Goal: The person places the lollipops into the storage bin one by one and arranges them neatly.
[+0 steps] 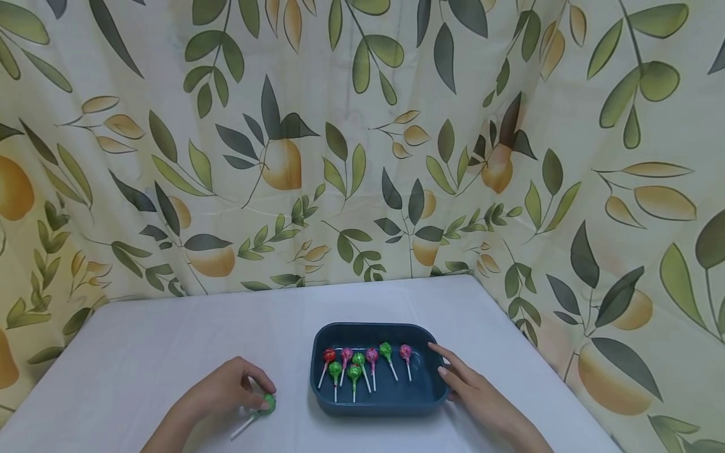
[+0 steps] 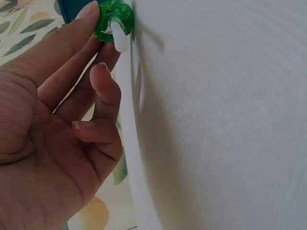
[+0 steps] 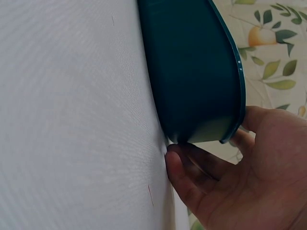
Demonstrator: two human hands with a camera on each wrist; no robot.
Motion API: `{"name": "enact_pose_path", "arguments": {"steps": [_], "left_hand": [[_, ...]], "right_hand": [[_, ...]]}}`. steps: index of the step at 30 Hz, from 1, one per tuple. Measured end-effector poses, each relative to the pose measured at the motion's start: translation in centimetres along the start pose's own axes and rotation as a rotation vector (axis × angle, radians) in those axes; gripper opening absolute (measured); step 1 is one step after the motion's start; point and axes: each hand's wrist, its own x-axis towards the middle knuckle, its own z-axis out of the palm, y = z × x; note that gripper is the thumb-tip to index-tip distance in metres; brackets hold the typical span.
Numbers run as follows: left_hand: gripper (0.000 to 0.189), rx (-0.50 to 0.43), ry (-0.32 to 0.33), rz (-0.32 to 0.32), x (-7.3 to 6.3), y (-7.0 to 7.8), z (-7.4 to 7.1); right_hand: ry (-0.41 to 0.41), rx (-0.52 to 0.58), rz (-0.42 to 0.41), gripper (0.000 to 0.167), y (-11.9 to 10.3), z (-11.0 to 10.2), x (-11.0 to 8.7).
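Observation:
My left hand (image 1: 229,387) pinches a green-wrapped lollipop (image 1: 270,402) by its candy head, low over the white tabletop left of the tray. Its white stick (image 1: 243,426) slants down toward the near left. In the left wrist view, thumb and fingertips meet at the green wrapper (image 2: 115,19), while the other fingers curl loosely. My right hand (image 1: 476,390) holds the right end of a dark blue tray (image 1: 374,408), with fingertips over its rim and others low against its outer wall. Inside the tray lie several lollipops: red (image 1: 329,356), pink (image 1: 405,352) and green (image 1: 386,350).
The tray stands on a table covered with a white cloth (image 1: 226,327). Behind and along the right side of the table hangs a curtain (image 1: 362,157) printed with leaves and orange fruit.

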Motion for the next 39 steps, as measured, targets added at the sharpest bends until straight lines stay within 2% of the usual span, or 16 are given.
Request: {"name": "enact_pose_path", "arguments": {"steps": [20, 32, 39], "left_hand": [[0.025, 0.002, -0.019, -0.049, 0.26, 0.18, 0.3], [0.023, 0.0, -0.005, -0.031, 0.07, 0.17, 0.22], [0.023, 0.025, 0.036, -0.007, 0.15, -0.18, -0.07]], "right_hand": [[-0.011, 0.025, -0.005, 0.052, 0.14, -0.15, -0.01], [-0.007, 0.015, 0.013, 0.051, 0.16, -0.17, 0.13], [-0.027, 0.03, -0.001, 0.053, 0.32, -0.29, 0.07]]}}
